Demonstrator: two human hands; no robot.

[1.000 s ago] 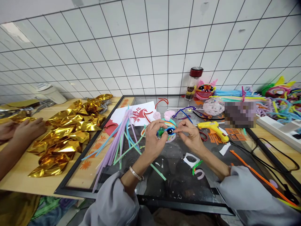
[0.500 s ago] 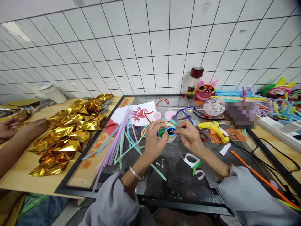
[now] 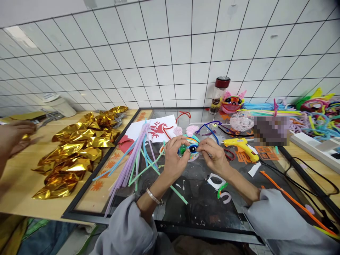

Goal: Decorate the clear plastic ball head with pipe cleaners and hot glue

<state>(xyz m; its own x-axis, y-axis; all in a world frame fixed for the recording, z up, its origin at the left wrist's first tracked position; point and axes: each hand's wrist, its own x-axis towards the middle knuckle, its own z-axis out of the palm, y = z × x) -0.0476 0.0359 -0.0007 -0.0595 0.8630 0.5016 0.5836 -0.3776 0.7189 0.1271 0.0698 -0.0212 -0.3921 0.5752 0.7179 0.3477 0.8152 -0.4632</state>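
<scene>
Between the left hand (image 3: 175,156) and the right hand (image 3: 214,156), a blue-rimmed eye (image 3: 193,149) is pinched at either end, at the near side of a colourful animal head (image 3: 196,139). The eye's long axis is laid left to right; the pink ears (image 3: 192,130) are pointed far.

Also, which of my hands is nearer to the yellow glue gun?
Right. Your right hand is just left of the yellow glue gun; your left hand is farther left, beyond the right one.
</scene>
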